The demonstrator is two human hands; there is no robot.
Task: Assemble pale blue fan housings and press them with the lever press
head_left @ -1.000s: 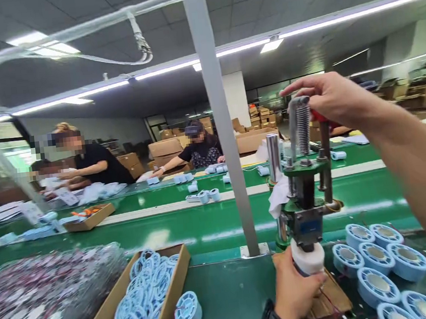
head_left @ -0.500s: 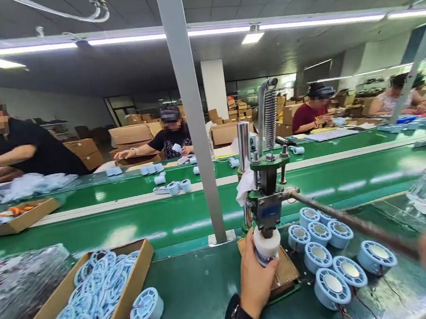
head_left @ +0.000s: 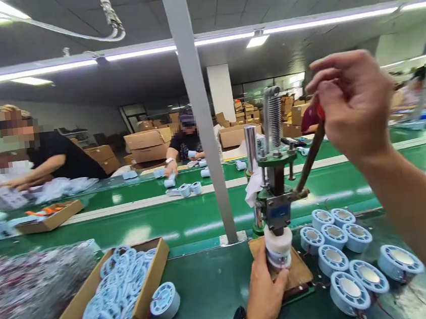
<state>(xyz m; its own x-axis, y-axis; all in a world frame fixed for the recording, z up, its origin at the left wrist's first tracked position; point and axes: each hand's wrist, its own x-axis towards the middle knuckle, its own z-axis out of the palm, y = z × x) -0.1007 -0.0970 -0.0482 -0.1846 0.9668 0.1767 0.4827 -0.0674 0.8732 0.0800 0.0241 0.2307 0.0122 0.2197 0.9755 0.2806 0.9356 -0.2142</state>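
A small hand press [head_left: 275, 193] with a spring on top stands on a brown base plate [head_left: 300, 272]. My left hand [head_left: 264, 293], a dark watch on its wrist, is closed around a white cylindrical part [head_left: 279, 248] sitting under the press ram. My right hand [head_left: 352, 104] is raised at the upper right, closed on the red-tipped press lever [head_left: 312, 144], which slants up from the press body.
Several round blue parts [head_left: 345, 260] lie right of the press. A cardboard box of blue rings [head_left: 112, 292] sits at left, one blue part [head_left: 166, 300] beside it. A grey post [head_left: 200, 110] rises behind. Other people work across the green conveyor [head_left: 188, 218].
The lever was pulled down to the right half a second ago; now my right hand has brought it back up. My left hand stayed on the white part.
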